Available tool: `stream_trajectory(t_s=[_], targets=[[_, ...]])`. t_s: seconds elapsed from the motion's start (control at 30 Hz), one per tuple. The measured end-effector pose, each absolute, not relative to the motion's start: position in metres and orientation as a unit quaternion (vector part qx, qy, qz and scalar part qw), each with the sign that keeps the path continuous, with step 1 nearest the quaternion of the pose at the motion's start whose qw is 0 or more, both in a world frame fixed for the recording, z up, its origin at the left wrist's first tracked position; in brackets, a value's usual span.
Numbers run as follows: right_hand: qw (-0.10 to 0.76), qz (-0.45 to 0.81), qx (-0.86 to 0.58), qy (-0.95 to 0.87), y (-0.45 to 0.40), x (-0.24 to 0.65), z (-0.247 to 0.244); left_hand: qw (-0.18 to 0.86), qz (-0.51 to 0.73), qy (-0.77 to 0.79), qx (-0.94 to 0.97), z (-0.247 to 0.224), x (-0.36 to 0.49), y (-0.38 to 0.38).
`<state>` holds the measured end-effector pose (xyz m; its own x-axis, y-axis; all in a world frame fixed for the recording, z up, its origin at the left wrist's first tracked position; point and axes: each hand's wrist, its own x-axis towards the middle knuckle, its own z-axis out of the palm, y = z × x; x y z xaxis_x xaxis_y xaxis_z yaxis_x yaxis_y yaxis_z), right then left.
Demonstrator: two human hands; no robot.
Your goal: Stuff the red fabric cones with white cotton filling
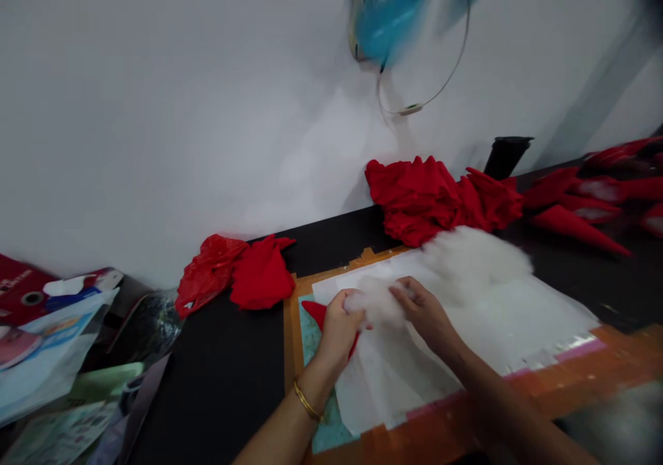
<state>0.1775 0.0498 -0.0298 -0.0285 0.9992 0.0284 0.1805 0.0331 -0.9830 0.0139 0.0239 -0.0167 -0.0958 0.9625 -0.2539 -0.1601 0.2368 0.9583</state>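
The left hand (339, 330) is closed around a small pointed piece of red cloth (313, 310), which lies low over the left part of a white sheet (378, 389). The right hand (425, 313) is near it, a little apart, with its fingers closed on a loose tuft of white fluffy fibre (383, 305), and this tuft reaches across to the left hand. I cannot tell if some fibre is inside the cloth, because the fingers cover it.

The tuft looks thin, so it may tear or come out uneven if the hands pull too strongly. If the left hand becomes loose, the cloth may slip or turn. The big white fibre heap (476, 261) is just beside the right hand, so a wide move of this arm may drag or scatter it.

Behind it, a red cloth heap (414, 199) touches the fibre and limits the room there. At the left, on the black surface (222, 382), a red plastic bag (210, 271) touches a smaller red cloth pile (262, 275).
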Motion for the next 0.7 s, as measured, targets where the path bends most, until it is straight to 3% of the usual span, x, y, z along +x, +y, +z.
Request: stream_trajectory(t_s=[0.27,0.53,0.7], targets=[[0.414,0.414,-0.518,-0.624,0.054,0.178,-0.03,0.588,0.444,0.501,0.453,-0.002,0.008,0.017],[0.417,0.41,-0.503,-0.637,0.047,0.172,-0.031,0.55,0.489,0.533,0.417,-0.025,0.021,0.025],[0.418,0.21,-0.519,-0.715,0.05,0.215,-0.022,0.501,0.444,0.556,0.493,-0.025,0.008,0.029]])
